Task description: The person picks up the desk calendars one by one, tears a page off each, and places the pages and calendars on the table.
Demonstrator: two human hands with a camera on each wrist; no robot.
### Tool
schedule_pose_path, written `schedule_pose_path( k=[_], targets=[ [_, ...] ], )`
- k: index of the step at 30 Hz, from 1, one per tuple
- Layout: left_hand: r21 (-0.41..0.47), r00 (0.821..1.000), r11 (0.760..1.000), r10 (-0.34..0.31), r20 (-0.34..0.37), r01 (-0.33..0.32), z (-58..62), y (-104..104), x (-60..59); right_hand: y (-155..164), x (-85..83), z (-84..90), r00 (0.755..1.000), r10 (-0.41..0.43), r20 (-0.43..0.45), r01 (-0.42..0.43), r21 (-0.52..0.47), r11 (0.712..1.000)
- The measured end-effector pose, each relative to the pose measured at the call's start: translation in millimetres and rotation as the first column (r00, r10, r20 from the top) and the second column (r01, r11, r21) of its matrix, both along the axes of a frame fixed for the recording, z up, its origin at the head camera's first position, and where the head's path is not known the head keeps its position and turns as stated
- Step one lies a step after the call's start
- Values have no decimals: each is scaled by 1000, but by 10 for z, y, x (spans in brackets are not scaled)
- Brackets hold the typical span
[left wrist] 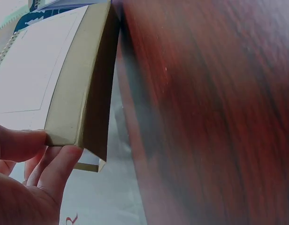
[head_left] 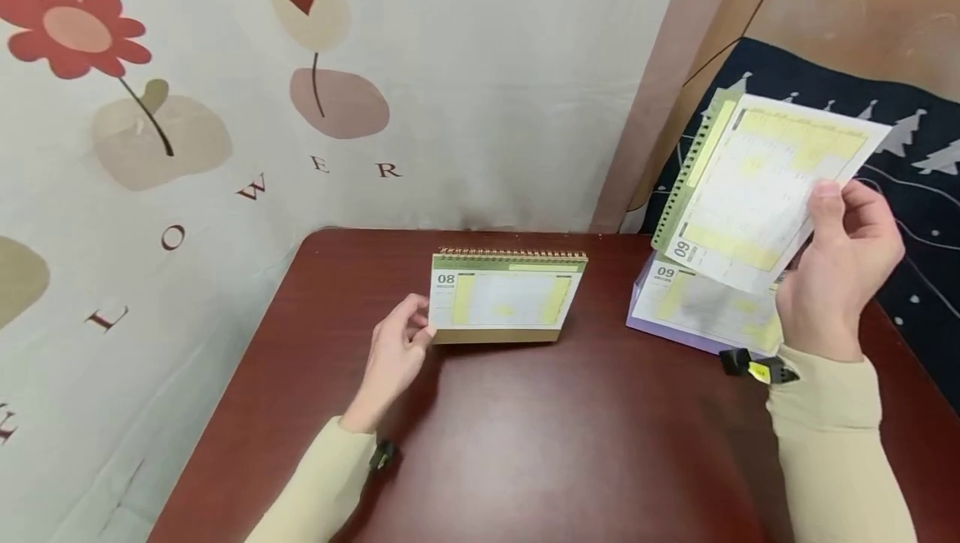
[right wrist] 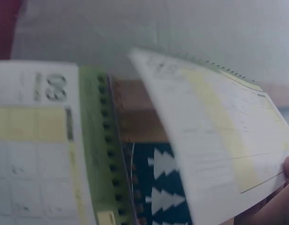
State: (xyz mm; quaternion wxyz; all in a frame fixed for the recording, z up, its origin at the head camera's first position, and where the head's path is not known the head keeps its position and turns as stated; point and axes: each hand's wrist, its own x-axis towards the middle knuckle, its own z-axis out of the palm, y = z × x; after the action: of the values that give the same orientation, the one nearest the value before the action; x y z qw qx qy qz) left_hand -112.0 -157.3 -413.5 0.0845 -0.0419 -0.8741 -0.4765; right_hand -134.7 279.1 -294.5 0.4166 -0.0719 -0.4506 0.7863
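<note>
My left hand point(head_left: 397, 347) grips the lower left corner of a desk calendar point(head_left: 506, 297) marked 08. The left wrist view shows the thumb on the front of its brown cardboard base point(left wrist: 72, 93) and the fingers beneath. At the right, my right hand point(head_left: 843, 251) pinches a calendar sheet point(head_left: 780, 185) marked 09 by its edge. The sheet's green strip has a row of punched holes and stands apart from the second desk calendar point(head_left: 693, 301). That calendar has a purple base, shows 09 and is partly covered by the sheet.
Both calendars are over a dark red wooden table point(head_left: 525, 435). A pale wall covering point(head_left: 487, 93) with flower prints rises behind it. Dark blue fabric point(head_left: 930, 218) with white trees hangs at the right.
</note>
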Motion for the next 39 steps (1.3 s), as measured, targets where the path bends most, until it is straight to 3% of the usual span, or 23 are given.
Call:
schedule_pose_path(
  k=[7,12,16,21,27,34,39],
  targets=[
    [19,999,1000,-5,53,4,-8,33,-49,-273,171,-110,999,40,18,-42,124,991],
    [18,998,1000,-11,69,10,-12,36,-42,-450,305,-226,997,12,82,-35,290,956],
    [22,998,1000,-22,56,20,-12,51,-57,-542,409,-289,987,-35,155,-40,454,890],
    [14,999,1000,-22,45,22,-18,59,-73,-694,540,-381,972,-63,227,-93,615,783],
    [13,998,1000,-21,62,21,-16,53,-92,-896,664,-519,969,26,246,-197,703,683],
    [0,997,1000,-14,82,14,-2,61,-96,-1082,692,-724,974,151,171,-226,805,548],
    [8,996,1000,-15,91,14,-10,58,-93,-1156,707,-805,967,183,176,-245,838,487]
  ],
)
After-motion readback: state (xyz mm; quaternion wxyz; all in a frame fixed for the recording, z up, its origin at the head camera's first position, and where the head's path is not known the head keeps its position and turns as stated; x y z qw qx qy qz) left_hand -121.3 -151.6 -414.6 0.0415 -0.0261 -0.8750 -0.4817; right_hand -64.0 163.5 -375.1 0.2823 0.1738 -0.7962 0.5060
